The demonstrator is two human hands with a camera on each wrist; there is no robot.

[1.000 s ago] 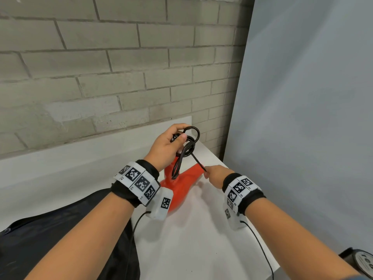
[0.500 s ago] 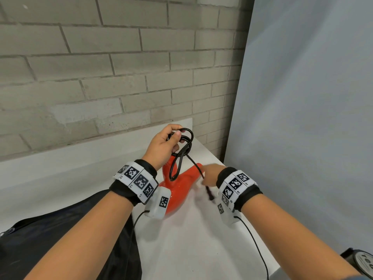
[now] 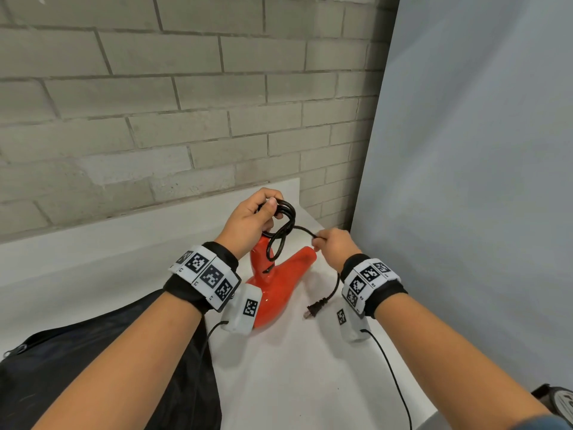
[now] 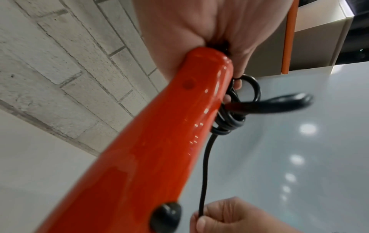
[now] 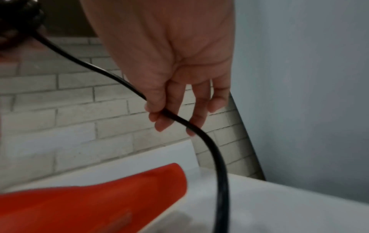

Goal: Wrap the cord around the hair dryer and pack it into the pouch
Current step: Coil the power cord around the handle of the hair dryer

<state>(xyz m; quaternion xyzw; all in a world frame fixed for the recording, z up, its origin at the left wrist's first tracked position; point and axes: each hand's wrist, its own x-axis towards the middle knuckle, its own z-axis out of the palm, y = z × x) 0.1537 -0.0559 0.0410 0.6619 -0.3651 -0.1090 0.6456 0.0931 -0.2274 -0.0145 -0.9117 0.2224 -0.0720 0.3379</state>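
Head view, left to right: black pouch [image 3: 102, 361] is lying at the near left of the white table [image 3: 294, 383], partly under the left forearm, well apart from the dryer's nozzle. Brick wall [image 3: 155, 103] is running behind, grey panel [image 3: 480, 150] standing at right. Left hand [image 3: 251, 218] is gripping the top of the handle of the red dryer [image 3: 276, 287], fingers curled round it and thumb pressing on coiled loops of the black cord [image 3: 280, 234]. Dryer is standing with its body on the table, handle pointing up, nozzle pointing away to the right. Loops are bunching beside the handle end, one long loop hanging down along it. From the loops a strand is crossing right to the right hand [image 3: 333, 246], which is pinching it between thumb and fingers. Past that hand the cord is dropping down, and the plug [image 3: 314, 308] is lying on the table just right of the dryer.

Left wrist view: left hand [image 4: 199, 31] is clenching round the dryer [image 4: 159, 134] handle tip, cord [image 4: 229, 119] coils knotting up beside it, one strand going down to right hand [image 4: 229, 216].

Right wrist view: right hand [image 5: 175, 63] is pinching the cord [image 5: 199, 134] with thumb and index, other fingers hanging loose; dryer [image 5: 89, 200] nozzle is below, blurred.
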